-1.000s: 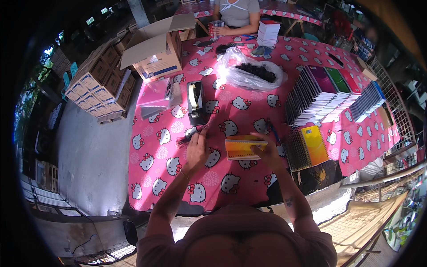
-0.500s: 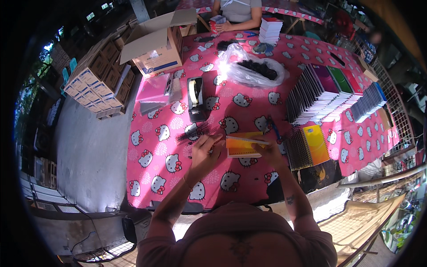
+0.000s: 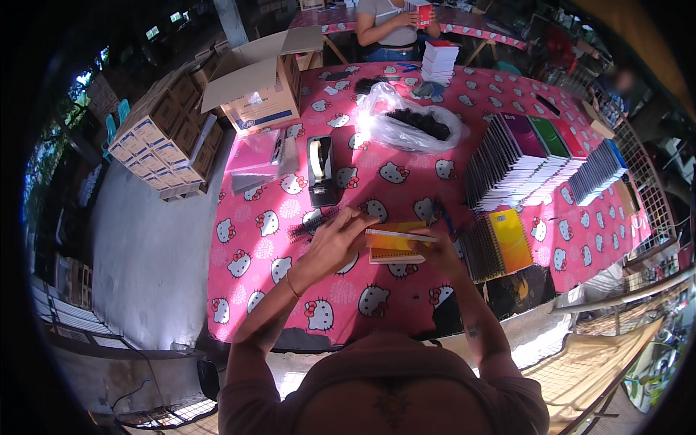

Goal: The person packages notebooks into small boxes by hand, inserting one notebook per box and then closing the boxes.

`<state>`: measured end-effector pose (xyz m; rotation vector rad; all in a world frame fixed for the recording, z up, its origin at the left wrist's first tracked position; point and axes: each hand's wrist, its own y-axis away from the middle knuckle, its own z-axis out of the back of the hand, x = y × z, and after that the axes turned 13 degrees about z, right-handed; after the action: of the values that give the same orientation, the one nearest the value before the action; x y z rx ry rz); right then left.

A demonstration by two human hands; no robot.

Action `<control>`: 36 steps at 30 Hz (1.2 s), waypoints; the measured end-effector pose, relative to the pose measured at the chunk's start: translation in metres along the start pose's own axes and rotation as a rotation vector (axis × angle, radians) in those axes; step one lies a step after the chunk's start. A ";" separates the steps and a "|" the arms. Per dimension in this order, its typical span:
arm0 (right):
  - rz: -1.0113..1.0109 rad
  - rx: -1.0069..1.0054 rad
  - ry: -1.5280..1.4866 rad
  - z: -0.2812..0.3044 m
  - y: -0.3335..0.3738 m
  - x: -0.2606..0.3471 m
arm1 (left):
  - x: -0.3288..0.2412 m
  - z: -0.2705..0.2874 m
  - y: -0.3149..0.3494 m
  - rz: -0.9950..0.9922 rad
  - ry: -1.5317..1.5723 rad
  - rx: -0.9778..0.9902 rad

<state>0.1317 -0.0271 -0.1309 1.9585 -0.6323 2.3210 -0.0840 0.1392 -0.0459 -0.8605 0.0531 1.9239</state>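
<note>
My right hand grips a small yellow-orange notebook by its right side, thumb over the edge. A row of punched holes runs along it, and its upper pages or cover are tilted up. At the notebook's left end is my left hand, its fingers stretched toward the corner; nothing shows in them. Black spiral binding coils lie beside and partly behind that hand. Blue-handled pliers rest just beyond my right hand. To the right sits a stack of yellow spiral notebooks.
A tape dispenser, pink plastic covers, and a clear bag of black coils lie farther up the table. Tall spiral notebook stacks stand right. An open carton stands back left. Across the table, a person holds a red notebook.
My left hand has moved up and right, its fingers now more stretched over the notebook's left end. The notebook's top is tilted more. The person across has raised a red notebook.
</note>
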 end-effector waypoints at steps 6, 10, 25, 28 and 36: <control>0.037 -0.006 0.035 -0.008 -0.003 0.032 | -0.005 0.016 -0.006 0.017 -0.050 0.118; 0.086 -0.137 0.016 -0.019 0.000 0.061 | -0.037 -0.008 -0.003 -0.075 -0.572 -0.275; 0.078 -0.175 0.011 -0.032 0.009 0.069 | -0.048 -0.002 -0.015 0.044 -0.645 -0.322; 0.092 -0.203 -0.087 -0.032 0.008 0.083 | -0.048 -0.027 0.012 -0.047 -0.506 -0.052; 0.020 -0.171 -0.158 -0.031 0.007 0.082 | -0.049 -0.028 0.009 -0.224 -0.526 -0.129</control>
<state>0.0844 -0.0419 -0.0583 2.0772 -0.8350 2.0591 -0.0634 0.0859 -0.0412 -0.3988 -0.4665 1.8951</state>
